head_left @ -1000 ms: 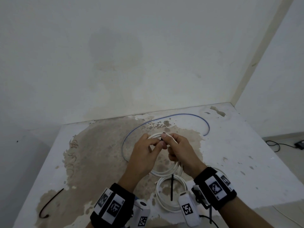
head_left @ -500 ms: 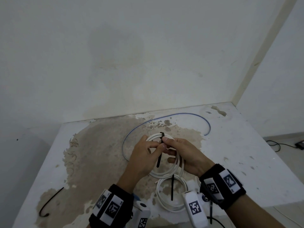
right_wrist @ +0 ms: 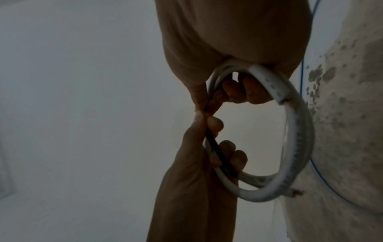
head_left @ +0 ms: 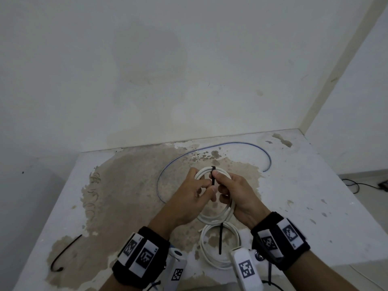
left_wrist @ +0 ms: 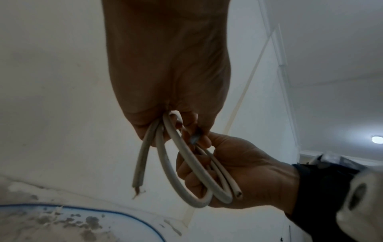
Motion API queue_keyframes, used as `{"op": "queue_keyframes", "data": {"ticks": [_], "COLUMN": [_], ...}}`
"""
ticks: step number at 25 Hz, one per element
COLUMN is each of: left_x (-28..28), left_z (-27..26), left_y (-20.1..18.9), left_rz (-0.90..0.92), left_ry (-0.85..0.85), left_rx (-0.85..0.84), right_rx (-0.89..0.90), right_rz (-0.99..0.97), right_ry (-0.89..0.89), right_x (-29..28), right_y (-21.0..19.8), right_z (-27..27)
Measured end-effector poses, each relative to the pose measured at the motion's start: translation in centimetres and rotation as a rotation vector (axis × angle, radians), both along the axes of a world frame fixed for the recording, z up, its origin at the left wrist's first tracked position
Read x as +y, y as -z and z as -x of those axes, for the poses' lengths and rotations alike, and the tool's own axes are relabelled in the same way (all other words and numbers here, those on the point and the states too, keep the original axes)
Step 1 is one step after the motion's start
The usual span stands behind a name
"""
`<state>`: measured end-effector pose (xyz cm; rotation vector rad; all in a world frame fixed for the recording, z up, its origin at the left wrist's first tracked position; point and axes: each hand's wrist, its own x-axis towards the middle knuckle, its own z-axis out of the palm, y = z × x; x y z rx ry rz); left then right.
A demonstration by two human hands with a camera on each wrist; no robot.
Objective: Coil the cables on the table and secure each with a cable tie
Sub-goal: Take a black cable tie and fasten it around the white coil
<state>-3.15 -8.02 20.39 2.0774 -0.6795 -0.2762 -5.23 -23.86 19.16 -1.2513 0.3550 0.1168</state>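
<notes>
Both hands hold a white cable coil (head_left: pixel 227 208) above the table (head_left: pixel 315 206). A black cable tie (head_left: pixel 213 175) is looped over the coil's far side, and its tail runs down toward me. My left hand (head_left: pixel 206 185) pinches that tail between thumb and forefinger. In the right wrist view the tail (right_wrist: pixel 219 157) lies along the left hand's fingers (right_wrist: pixel 228 147). My right hand (head_left: pixel 218 179) has its fingers curled through the coil (right_wrist: pixel 298 139) and grips it beside the tie. The coil's two cut ends hang free in the left wrist view (left_wrist: pixel 137 180).
A second white coil (head_left: pixel 235 263) with a black tie across it lies on the table near me. A loose blue cable (head_left: pixel 210 147) arcs behind the hands. One spare black tie (head_left: pixel 67 250) lies at the front left. Walls close in behind and right.
The tie's tail has come out longer below the coil's far edge. My left hand has moved down along it, and both hands have drawn slightly nearer to me.
</notes>
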Motion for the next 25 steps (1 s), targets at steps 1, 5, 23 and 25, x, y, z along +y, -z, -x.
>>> {"op": "queue_keyframes", "data": {"ticks": [1,5,23,25], "left_x": [0.0,-0.7,-1.8,-0.8], "left_z": [-0.1,-0.9,1.4,1.8], "left_y": [0.0,0.0,3.1,3.8], "left_rz": [-0.009,-0.033,0.398,0.455], "left_ry": [0.001,-0.095,-0.211,-0.363], "left_rx": [-0.002,0.044,0.109,0.175], "right_rx": [-0.019,-0.143,-0.135,-0.116], "right_rz": [0.019,0.201,0.164,0.167], "right_ry": [0.003,-0.065,0.018,-0.061], "right_x": [-0.1,-0.7,-1.3,-0.4], "right_y": [-0.2,-1.2,-0.2,1.0], "right_z": [0.1,-0.1,-0.1,0.0]}}
